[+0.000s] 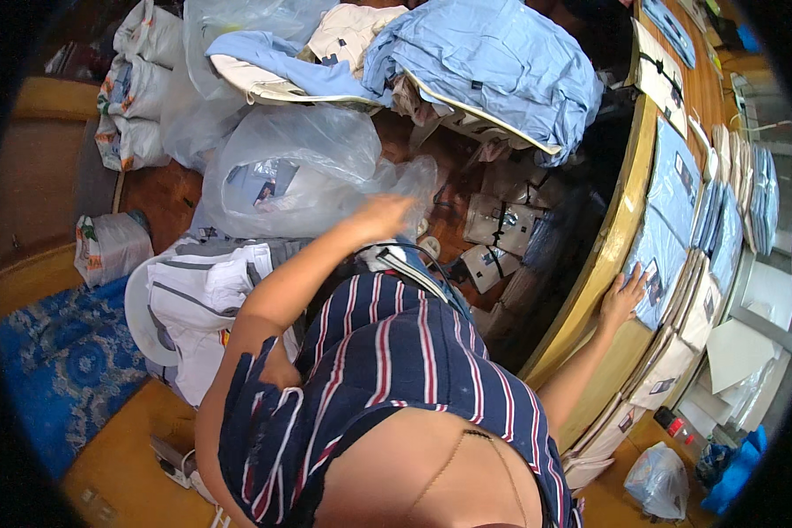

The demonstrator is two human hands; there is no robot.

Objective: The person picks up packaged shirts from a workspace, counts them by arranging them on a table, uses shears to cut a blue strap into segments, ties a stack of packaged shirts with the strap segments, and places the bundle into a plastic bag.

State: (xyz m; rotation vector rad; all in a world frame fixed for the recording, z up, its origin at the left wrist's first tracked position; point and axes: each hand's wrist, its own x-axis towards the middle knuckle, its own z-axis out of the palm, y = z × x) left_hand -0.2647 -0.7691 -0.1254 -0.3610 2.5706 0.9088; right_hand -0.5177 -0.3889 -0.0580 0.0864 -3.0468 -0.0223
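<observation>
The right hand [623,296], fingers slightly apart, lies on a blue packaged shirt [663,262] atop the wooden surface [611,236], its long axis seemingly along the surface's edge; the left hand [382,218], farther off, is left of the surface beside a clear bag [321,145], blurred, grip indeterminable

Light-blue shirt [665,251], folded, clear-wrapped, flat on wooden table [603,374]

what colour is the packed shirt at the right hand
Light blue; the packed shirt at the right hand shows best in the head view.
</observation>
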